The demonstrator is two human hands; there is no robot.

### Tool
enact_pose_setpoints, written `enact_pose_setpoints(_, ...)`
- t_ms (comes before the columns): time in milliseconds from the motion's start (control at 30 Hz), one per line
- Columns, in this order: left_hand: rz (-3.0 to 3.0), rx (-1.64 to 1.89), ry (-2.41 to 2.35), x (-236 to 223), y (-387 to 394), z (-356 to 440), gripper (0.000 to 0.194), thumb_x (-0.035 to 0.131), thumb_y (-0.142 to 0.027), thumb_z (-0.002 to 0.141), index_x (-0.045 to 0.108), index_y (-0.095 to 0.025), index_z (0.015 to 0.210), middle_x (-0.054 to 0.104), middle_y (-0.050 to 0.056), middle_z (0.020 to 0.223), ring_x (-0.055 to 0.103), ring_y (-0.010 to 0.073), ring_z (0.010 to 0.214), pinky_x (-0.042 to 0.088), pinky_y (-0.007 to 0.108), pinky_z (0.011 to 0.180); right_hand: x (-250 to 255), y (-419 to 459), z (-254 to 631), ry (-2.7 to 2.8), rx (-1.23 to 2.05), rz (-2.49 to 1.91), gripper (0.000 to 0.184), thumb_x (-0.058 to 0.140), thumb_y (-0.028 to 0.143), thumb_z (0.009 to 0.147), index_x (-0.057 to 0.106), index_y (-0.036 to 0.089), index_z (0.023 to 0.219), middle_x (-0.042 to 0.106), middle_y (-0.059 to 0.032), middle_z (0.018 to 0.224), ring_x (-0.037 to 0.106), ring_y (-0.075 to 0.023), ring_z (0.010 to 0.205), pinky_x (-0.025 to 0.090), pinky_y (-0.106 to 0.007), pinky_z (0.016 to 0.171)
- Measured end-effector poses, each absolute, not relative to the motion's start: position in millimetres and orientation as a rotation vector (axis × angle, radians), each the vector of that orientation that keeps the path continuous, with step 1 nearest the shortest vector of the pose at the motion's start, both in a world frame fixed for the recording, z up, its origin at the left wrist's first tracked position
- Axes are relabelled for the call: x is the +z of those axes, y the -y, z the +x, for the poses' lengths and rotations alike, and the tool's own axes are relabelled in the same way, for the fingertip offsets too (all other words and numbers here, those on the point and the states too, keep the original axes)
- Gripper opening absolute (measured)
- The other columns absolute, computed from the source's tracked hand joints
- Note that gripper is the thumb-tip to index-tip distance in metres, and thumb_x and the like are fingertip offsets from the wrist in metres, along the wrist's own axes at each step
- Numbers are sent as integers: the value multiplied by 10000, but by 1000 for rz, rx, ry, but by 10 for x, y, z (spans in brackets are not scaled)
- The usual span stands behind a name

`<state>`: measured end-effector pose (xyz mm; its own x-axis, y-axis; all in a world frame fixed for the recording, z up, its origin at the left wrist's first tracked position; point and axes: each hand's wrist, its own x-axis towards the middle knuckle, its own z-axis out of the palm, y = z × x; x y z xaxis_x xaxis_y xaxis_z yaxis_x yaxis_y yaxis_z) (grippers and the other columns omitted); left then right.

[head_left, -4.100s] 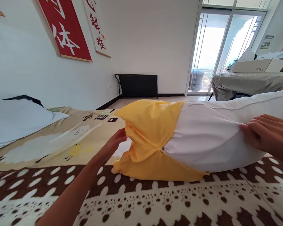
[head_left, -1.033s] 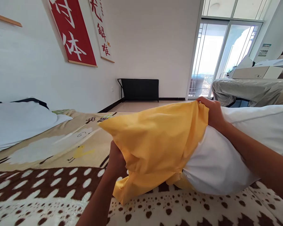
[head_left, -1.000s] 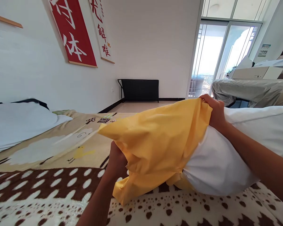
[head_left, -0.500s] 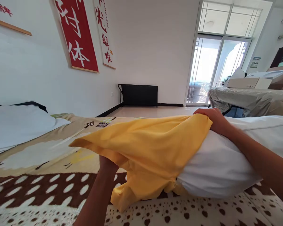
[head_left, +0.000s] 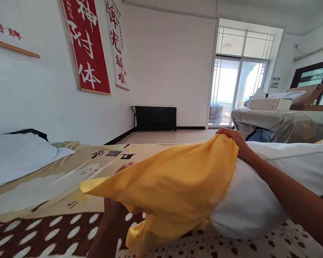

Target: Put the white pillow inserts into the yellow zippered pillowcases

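Note:
A yellow pillowcase [head_left: 167,179] covers one end of a white pillow [head_left: 250,200], whose bare part bulges out on the right. My right hand [head_left: 231,138] is closed on the bunched top edge of the pillowcase, and its forearm crosses over the pillow. The loose end of the cloth stretches left to a pointed corner. There my left hand [head_left: 127,166] reaches beneath the cloth and holds it. Only some fingers show past its far edge; the palm is hidden. Lower down, a fold of the pillowcase hangs over the patterned bedding.
Under the pillow lies a beige and brown patterned blanket [head_left: 56,186]. A white cloth with dark trim [head_left: 18,150] is at left, and more white bedding [head_left: 293,154] at right. Farther back are a black folded frame [head_left: 156,118] and a plastic-covered table [head_left: 274,120] bearing boxes.
The camera view has tilted up slightly. My left hand's fingers now show beyond the cloth's far edge, and the pillowcase's loose left corner has shifted. My right hand keeps its hold.

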<state>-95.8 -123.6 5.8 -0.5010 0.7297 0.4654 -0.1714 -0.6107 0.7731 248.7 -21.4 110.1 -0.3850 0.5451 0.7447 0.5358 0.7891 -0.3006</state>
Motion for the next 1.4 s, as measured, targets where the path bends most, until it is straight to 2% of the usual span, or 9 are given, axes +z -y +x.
enact_pose_setpoints(133, 890, 2219, -796, 78, 1096, -1038, 237, 750, -311, 513, 566, -230, 637, 566, -42, 558, 524, 151, 556, 466, 237, 477, 1139, 329, 2631, 2358, -15, -757, 265, 527, 194, 664, 634, 179, 906, 660, -32, 890, 604, -188, 806, 432, -273, 710)
enact_pose_setpoints(333, 630, 2216, -698, 2, 1010, -1093, 147, 649, -352, 711, 593, -220, 744, 609, -30, 629, 564, 157, 612, 507, 250, 564, 1118, 251, 2965, 1868, -874, -1438, 275, 474, 192, 803, 635, 193, 1025, 629, -87, 928, 578, -216, 845, 310, -257, 559)
enact_pose_setpoints(433, 552, 2190, -565, 85, 1016, -1008, 135, 590, -319, 772, 630, -219, 853, 664, 3, 743, 613, 178, 713, 529, 270, 652, 1166, 196, 3186, 1850, -749, -1690, 227, 522, 234, 788, 656, 228, 972, 626, -64, 957, 563, -203, 833, 268, -256, 540)
enact_pose_setpoints(667, 368, 2052, -594, 505, 898, -773, 154, 479, -162, 794, 633, -172, 789, 647, 8, 673, 607, 155, 613, 529, 245, 565, 1391, 199, 3390, 1566, -1119, -1501, 275, 453, 179, 818, 614, 133, 1036, 622, -153, 959, 517, -241, 902, 238, -297, 566)
enact_pose_setpoints(833, 523, 2024, -582, 721, 589, -621, 71, 522, -134, 726, 586, -163, 709, 621, -3, 642, 587, 127, 574, 512, 206, 522, 1320, -168, 3286, 1689, -998, -1607, 277, 465, 230, 835, 597, 116, 1050, 619, -194, 1020, 545, -285, 926, 308, -325, 632)
enact_pose_setpoints(967, 504, 1967, -649, 530, 342, -661, 49, 577, -205, 691, 570, -167, 721, 637, 6, 669, 617, 158, 623, 531, 241, 548, 1290, -415, 3109, 2338, -462, -1627, 205, 538, 193, 772, 648, 175, 943, 671, -123, 966, 606, -250, 915, 402, -329, 735)
enact_pose_setpoints(1167, 463, 2039, -715, 245, 220, -875, 238, 701, -278, 557, 557, -180, 720, 625, -15, 632, 599, 160, 578, 506, 240, 493, 1466, 317, 1883, 2435, -333, -1013, 584, 414, 54, 740, 471, 259, 1284, 531, -47, 1309, 453, -226, 1215, 326, -401, 997)
enact_pose_setpoints(1267, 596, 2083, -729, 203, 278, -917, 396, 771, -330, 486, 594, -188, 810, 664, -11, 716, 602, 158, 604, 493, 226, 480, 1373, 641, 991, 2541, -308, -619, 430, 427, 85, 794, 510, 194, 1202, 581, -89, 1202, 504, -217, 1100, 337, -386, 953)
enact_pose_setpoints(1400, 664, 2118, -706, 129, 381, -1010, 446, 811, -340, 408, 615, -191, 780, 647, -21, 658, 593, 152, 601, 496, 225, 512, 1223, 468, 297, 2588, -301, -611, 192, 519, 253, 830, 576, 121, 958, 625, -105, 910, 537, -212, 880, 346, -360, 846)
